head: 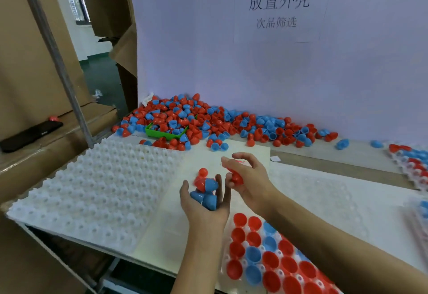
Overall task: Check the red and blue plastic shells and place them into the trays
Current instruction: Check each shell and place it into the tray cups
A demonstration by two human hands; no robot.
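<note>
Early on. Left hand (pixel 203 203) cups a handful of red & blue shells (pixel 205 189); right hand (pixel 245 178) grips one red shell (pixel 236 176). Near tray (pixel 261 248) partly filled; white tray (pixel 92 191) at left holds none; big shell pile (pixel 220 122) left on tabletop (pixel 324 154).

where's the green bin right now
In the head view the green bin sits at the back left of the table, half buried in the pile of loose red and blue shells, just beyond the empty white tray.
</note>
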